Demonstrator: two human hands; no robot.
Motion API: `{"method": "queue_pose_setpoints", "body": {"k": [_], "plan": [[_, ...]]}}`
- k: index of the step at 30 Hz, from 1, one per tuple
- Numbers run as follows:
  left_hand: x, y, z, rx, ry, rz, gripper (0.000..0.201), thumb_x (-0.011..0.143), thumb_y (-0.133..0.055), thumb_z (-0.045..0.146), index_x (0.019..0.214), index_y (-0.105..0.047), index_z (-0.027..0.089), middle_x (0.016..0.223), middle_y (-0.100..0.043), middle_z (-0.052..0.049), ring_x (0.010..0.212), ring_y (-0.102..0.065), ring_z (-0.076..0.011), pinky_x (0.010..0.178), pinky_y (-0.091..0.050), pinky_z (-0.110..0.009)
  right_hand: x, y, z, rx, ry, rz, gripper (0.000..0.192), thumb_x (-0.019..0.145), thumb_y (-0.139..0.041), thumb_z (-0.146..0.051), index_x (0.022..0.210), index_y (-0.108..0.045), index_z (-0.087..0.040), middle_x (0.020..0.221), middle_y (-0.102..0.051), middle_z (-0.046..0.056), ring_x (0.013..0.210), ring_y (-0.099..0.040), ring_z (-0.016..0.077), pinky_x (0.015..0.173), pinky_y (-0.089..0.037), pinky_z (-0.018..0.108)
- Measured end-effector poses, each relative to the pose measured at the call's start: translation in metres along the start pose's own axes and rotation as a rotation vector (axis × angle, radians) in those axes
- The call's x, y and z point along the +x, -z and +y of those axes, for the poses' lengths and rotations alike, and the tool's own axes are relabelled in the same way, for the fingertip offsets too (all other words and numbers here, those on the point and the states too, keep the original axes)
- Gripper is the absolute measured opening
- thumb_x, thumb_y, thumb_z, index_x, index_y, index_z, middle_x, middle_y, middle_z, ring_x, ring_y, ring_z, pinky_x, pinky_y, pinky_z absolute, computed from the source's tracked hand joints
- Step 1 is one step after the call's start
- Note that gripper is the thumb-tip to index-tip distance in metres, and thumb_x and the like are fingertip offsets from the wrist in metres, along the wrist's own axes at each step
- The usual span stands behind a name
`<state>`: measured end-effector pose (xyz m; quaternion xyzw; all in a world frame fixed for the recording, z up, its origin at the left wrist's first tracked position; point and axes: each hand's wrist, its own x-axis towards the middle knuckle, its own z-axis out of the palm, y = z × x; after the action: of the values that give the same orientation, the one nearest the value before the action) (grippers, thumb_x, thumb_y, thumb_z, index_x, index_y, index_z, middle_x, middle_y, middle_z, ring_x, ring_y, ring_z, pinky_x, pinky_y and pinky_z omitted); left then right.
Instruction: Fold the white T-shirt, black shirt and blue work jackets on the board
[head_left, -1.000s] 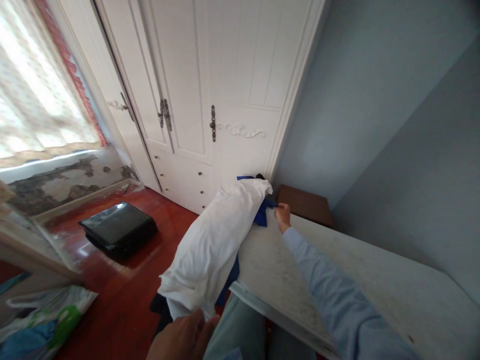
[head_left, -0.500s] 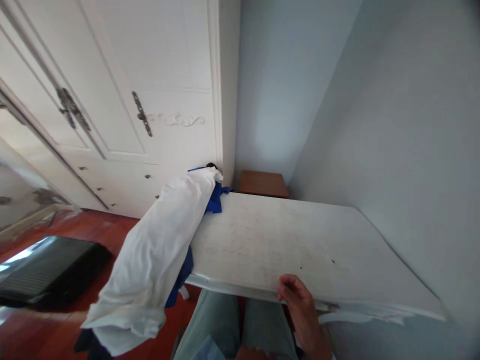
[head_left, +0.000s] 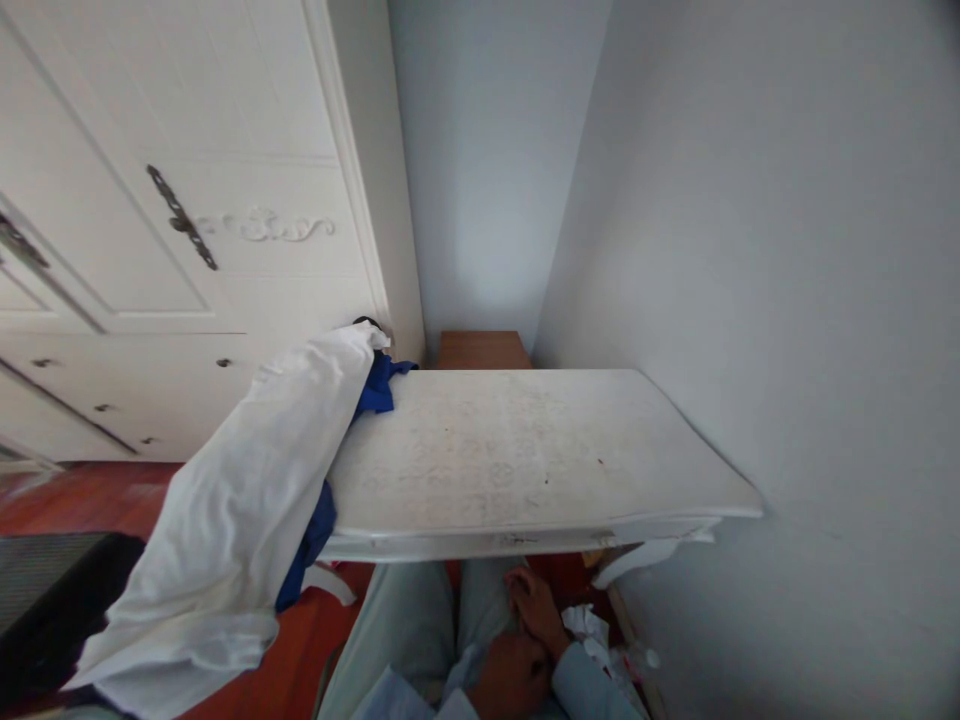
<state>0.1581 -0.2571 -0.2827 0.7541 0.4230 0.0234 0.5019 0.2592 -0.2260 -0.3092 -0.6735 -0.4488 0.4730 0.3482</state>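
Observation:
My left hand (head_left: 511,672) is in my lap, its fingers curled up against my right wrist and the blue sleeve cuff (head_left: 574,672). Whether anything is inside those fingers I cannot make out. My right hand (head_left: 536,606) rests over my thigh below the desk's front edge, loosely bent and holding nothing visible. In front of me stands a white desk (head_left: 487,450) with small dark specks and smudges on its top. A white cloth garment (head_left: 225,500) hangs in a long drape over the desk's left end. Blue cloth (head_left: 311,545) shows from beneath it.
A white wardrobe (head_left: 277,130) with dark metal handles rises at the back left. Behind the desk is a brown wooden box-like piece (head_left: 484,350). A grey wall (head_left: 787,300) borders the right side. Crumpled white paper (head_left: 589,625) lies under the desk; a black case (head_left: 67,600) is on the floor.
My right hand has drawn back from the desk's front edge into my lap, where my left hand now meets its wrist. The view has turned to the right.

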Motion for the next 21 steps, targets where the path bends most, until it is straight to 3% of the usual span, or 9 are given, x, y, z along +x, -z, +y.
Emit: {"method": "queue_pose_setpoints", "body": {"k": [2,5,8,13,21], "plan": [[-0.001,0.001,-0.008,-0.047,-0.029,0.076,0.021,0.074,-0.055,0.034,0.07,-0.072,0.024,0.075,-0.072,-0.008,0.076,-0.065,-0.0277,0.075,-0.048,-0.041,0.005,0.0,0.004,-0.016,0.047,0.033,0.041,0.074,-0.043,-0.062,0.079,-0.061,-0.027,0.054,-0.053,-0.001,0.05,-0.056,0.0232,0.058,-0.048,0.039],[-0.005,0.008,-0.02,-0.282,-0.083,0.158,0.029,0.076,-0.052,0.045,0.063,-0.063,0.022,0.064,-0.064,-0.004,0.066,-0.06,-0.0223,0.068,-0.046,-0.036,0.004,0.0,0.008,-0.052,0.112,0.061,0.045,0.076,-0.043,-0.067,0.078,-0.063,-0.026,0.054,-0.056,0.0,0.058,-0.062,0.0263,0.065,-0.05,0.041],[-0.004,0.015,-0.032,-0.487,-0.038,0.198,0.039,0.074,-0.052,0.059,0.063,-0.057,0.023,0.058,-0.056,-0.001,0.059,-0.057,-0.0197,0.063,-0.045,-0.035,0.001,-0.002,0.014,-0.075,0.156,0.122,0.05,0.078,-0.041,-0.071,0.078,-0.065,-0.027,0.058,-0.06,0.002,0.062,-0.064,0.0287,0.067,-0.052,0.043],[0.005,0.014,-0.054,-0.747,0.057,0.217,0.052,0.067,-0.055,0.074,0.068,-0.054,0.022,0.058,-0.056,0.001,0.049,-0.054,-0.0152,0.051,-0.041,-0.03,0.007,-0.006,0.031,-0.079,0.199,0.19,0.051,0.083,-0.041,-0.063,0.082,-0.069,-0.021,0.072,-0.07,0.007,0.065,-0.065,0.0252,0.07,-0.052,0.038],[0.01,0.011,-0.07,-0.928,0.095,0.261,0.049,0.068,-0.06,0.068,0.076,-0.055,0.02,0.06,-0.061,0.0,0.044,-0.056,-0.0135,0.043,-0.038,-0.026,0.009,-0.007,0.035,-0.018,0.138,0.206,0.047,0.082,-0.045,-0.058,0.082,-0.07,-0.019,0.059,-0.062,0.003,0.054,-0.059,0.0201,0.055,-0.047,0.031]]}}
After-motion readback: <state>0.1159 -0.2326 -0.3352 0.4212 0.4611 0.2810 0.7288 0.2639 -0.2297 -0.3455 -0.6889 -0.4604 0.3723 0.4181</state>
